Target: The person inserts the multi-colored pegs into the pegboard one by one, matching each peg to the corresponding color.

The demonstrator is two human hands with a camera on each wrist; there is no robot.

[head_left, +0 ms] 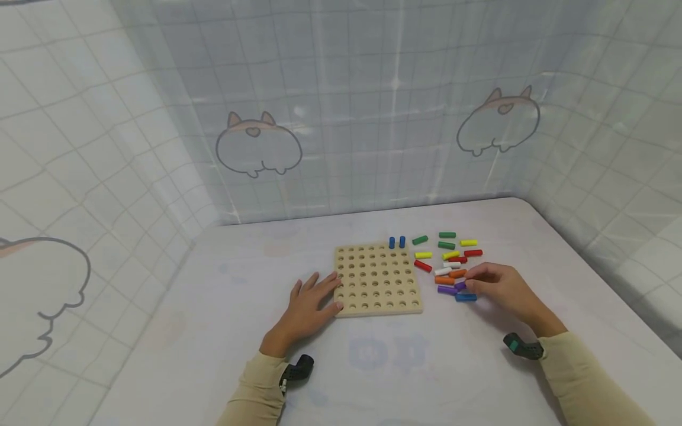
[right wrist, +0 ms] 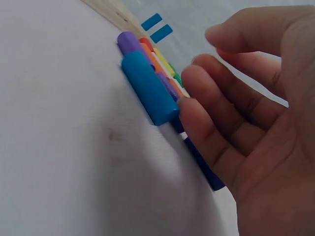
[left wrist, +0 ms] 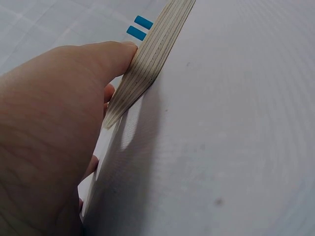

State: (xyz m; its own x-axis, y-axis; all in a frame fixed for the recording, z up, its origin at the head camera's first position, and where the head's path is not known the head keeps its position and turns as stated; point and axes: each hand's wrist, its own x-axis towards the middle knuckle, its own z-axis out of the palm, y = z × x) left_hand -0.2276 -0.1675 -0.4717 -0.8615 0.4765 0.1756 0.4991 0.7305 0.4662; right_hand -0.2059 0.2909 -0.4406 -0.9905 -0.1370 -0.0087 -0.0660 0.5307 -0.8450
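Note:
A square wooden pegboard [head_left: 378,279] with rows of holes lies on the table. Two blue pegs [head_left: 396,242] stand upright at its far right corner. At the board's left side my left hand [head_left: 309,307] rests with fingers spread, and its thumb touches the board's edge [left wrist: 152,54]. My right hand [head_left: 503,290] hovers at the loose pegs, its fingertips by a purple peg [head_left: 460,285] and just beyond a lying blue peg [head_left: 466,297]. In the right wrist view, nothing shows between its thumb and loosely bent fingers, and the blue peg [right wrist: 150,88] lies beside them.
Loose pegs lie right of the board: green [head_left: 447,235], yellow [head_left: 469,242], red [head_left: 473,252], white [head_left: 443,271], orange [head_left: 444,280] and purple [head_left: 447,290]. Some touch each other. A grid-patterned curtain [head_left: 362,148] stands behind the table and along both sides.

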